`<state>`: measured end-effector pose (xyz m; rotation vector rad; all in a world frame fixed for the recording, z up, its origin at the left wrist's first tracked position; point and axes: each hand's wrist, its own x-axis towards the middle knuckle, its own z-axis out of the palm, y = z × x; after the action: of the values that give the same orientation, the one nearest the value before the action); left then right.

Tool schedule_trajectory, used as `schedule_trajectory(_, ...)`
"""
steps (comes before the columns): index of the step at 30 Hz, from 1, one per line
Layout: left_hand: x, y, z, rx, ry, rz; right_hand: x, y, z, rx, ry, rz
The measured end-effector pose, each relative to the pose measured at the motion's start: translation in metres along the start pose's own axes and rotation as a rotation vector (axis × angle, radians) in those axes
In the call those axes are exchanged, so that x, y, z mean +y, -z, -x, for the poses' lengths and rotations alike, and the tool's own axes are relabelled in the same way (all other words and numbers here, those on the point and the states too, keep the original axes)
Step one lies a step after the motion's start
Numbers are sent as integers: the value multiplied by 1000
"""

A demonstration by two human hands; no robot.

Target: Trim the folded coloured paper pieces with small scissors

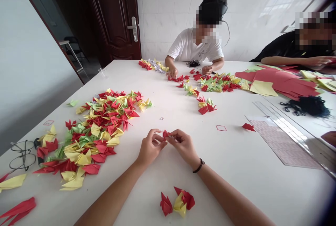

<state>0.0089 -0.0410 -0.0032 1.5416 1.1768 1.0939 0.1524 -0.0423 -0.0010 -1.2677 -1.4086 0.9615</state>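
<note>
Between my two hands, above the white table, is a small red folded paper crane. My left hand pinches it from the left with thumb and fingertips. From the right, the fingers of my right hand close on its other side; a dark bracelet circles that wrist. Nearer to me, between my forearms, lie two red cranes and a yellow paper crane. To the left of my left hand spreads a big heap of red, yellow and green paper cranes.
Eyeglasses lie at the left edge. Across the table, a person in a white shirt handles cranes. At right are coloured paper sheets, black cord, a clear ruler, a patterned sheet and a second person's dark sleeve.
</note>
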Motion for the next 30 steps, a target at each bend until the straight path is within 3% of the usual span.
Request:
schedule_trajectory(4,-9,13,-6,191,-263,-240,10,24,-18,409,76,-84)
schedule_trajectory(6,-13,23,-13,275,-372,-429,18,37,-26,537,14,-49)
schedule_trajectory(10,-16,43,-25,431,-390,-864,30,49,-31,518,-63,-39)
schedule_trajectory(16,-5,71,-33,566,-136,-1272,37,44,-32,420,-91,-1)
schedule_trajectory(21,2,83,-36,499,85,-1378,40,47,-35,390,-52,42)
schedule_trajectory(26,1,81,-34,380,102,-1366,37,48,-34,391,-56,59)
schedule_trajectory(30,6,83,-35,413,62,-1261,34,47,-33,392,-63,66)
